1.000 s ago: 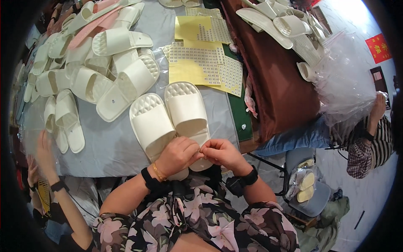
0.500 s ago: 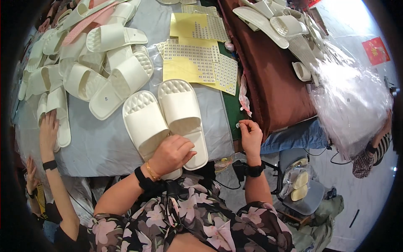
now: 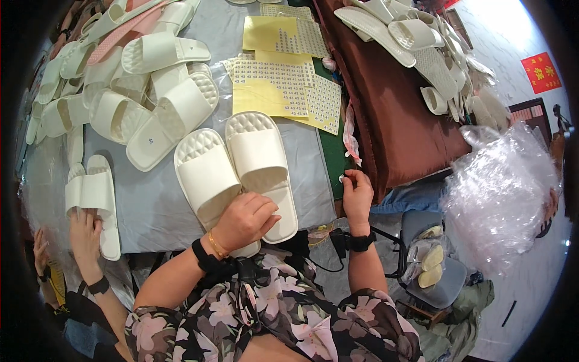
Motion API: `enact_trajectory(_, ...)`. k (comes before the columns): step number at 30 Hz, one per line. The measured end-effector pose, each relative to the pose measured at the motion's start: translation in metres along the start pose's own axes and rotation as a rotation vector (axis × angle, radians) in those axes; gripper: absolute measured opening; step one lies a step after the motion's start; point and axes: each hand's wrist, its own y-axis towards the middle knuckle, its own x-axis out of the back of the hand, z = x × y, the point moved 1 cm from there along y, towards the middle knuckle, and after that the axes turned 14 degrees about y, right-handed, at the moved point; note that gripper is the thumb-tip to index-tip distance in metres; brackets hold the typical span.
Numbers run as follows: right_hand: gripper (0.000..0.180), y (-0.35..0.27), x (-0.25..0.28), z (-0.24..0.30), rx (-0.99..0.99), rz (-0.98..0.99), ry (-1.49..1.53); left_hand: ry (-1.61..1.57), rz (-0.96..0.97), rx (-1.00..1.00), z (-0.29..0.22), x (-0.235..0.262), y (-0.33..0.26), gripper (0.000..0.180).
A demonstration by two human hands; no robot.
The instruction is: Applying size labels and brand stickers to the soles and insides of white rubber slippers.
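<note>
Two cream slippers lie side by side before me, the left slipper [image 3: 208, 175] tilted and the right slipper [image 3: 259, 157] more upright, toes pointing away. My left hand [image 3: 247, 217] rests over their inner edges near the heels. Its fingers are curled closed, and whatever they hold is hidden underneath. Off to the right, past the table edge, my right hand [image 3: 359, 194] pinches a small white sticker [image 3: 342, 178] between thumb and forefinger. Beyond the slippers lie yellow sticker sheets [image 3: 268, 90], partly peeled and overlapping.
A heap of cream slippers [image 3: 108, 72] covers the far left. At lower left a co-worker's hand [image 3: 85, 238] grips a slipper pair [image 3: 93, 193]. To the right are a brown cushion [image 3: 398, 120], more slippers [image 3: 416, 36], a crumpled clear plastic bag [image 3: 503, 196] and a grey chair [image 3: 443, 295].
The co-worker's hand at left has drawn a slipper pair nearer and away from the heap. The clear plastic at right has shifted and bunched lower. My hands have barely moved.
</note>
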Motion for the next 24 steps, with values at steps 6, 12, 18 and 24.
enact_trajectory(6, 0.018, -0.001, 0.004, 0.001, 0.011, 0.037, -0.030, 0.005, -0.007, -0.002, 0.000, 0.000, 0.000, 0.018)
enact_trajectory(12, 0.016, 0.005, 0.001, -0.002, -0.105, 0.003, 0.066, -0.007, -0.015, -0.002, 0.000, 0.000, 0.001, 0.017)
enact_trajectory(18, 0.014, 0.015, -0.005, -0.001, -0.188, 0.035, -0.079, 0.011, 0.010, 0.004, -0.001, 0.001, 0.001, 0.018)
enact_trajectory(24, 0.012, 0.005, -0.005, 0.015, 0.030, -0.078, -0.078, 0.031, 0.005, 0.010, 0.000, -0.003, -0.002, 0.019)
